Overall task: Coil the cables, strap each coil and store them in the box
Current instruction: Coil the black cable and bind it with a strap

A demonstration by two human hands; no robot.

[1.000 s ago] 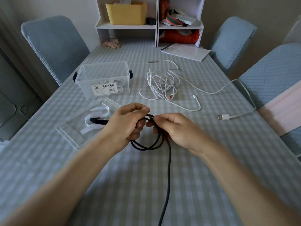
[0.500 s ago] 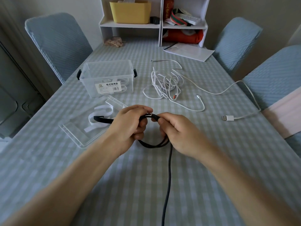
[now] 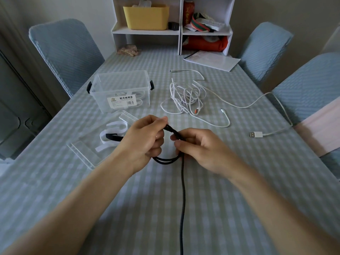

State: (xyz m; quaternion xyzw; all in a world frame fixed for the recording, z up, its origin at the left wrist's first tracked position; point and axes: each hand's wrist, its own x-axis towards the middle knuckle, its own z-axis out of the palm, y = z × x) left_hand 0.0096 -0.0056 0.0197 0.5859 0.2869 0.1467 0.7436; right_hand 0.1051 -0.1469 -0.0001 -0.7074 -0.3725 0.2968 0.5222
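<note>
A black cable [image 3: 182,190] runs up the table from the near edge into a small coil held between both hands. My left hand [image 3: 145,142] pinches the coil's top left. My right hand [image 3: 200,150] grips its right side, where the loose length enters. A clear plastic box [image 3: 120,90] with a white cable inside stands at the back left. Its clear lid [image 3: 82,153] lies in front of it with white and black straps [image 3: 112,135] on it. A tangle of white cables [image 3: 187,96] lies behind my hands, and another white cable's USB plug [image 3: 255,134] rests to the right.
A white shelf unit [image 3: 180,32] with a yellow bin [image 3: 146,16] stands at the table's far end. Papers [image 3: 211,60] lie before it. Blue-covered chairs [image 3: 64,50] flank the table on both sides.
Both hands stay on the black coil. The loop has grown a little tighter and the view has shifted slightly.
</note>
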